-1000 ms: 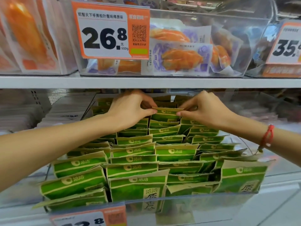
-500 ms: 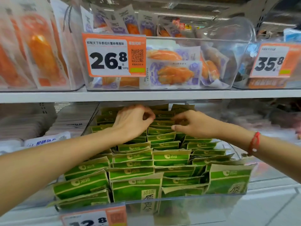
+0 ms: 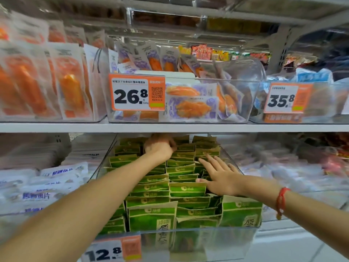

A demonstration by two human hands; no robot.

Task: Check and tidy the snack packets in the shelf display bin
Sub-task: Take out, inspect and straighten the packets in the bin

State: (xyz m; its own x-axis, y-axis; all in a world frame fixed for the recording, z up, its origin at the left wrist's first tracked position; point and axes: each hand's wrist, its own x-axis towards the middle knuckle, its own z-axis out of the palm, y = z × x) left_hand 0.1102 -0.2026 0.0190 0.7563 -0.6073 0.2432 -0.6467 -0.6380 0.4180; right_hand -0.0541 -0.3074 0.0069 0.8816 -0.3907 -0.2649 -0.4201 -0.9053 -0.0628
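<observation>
A clear plastic display bin [image 3: 211,241] on the lower shelf holds several rows of green and tan snack packets [image 3: 187,189]. My left hand [image 3: 159,147] reaches deep to the back of the bin under the upper shelf, fingers curled among the rear packets; what it holds is hidden. My right hand [image 3: 220,175] lies flat with straight, spread fingers on the tops of the right-hand packets in the middle of the bin. A red string bracelet circles that wrist.
An orange price tag 12.8 [image 3: 113,250] hangs on the bin's front. The white shelf board [image 3: 56,127] runs right above the bin. Above stand bins of orange snack packs with tags 26.8 [image 3: 137,92] and 35.8 [image 3: 286,99]. White packets [image 3: 47,184] fill the left bin.
My left hand has pushed further back under the shelf. My right hand has pulled toward me and opened flat onto the right-hand packets. The view has tilted upward.
</observation>
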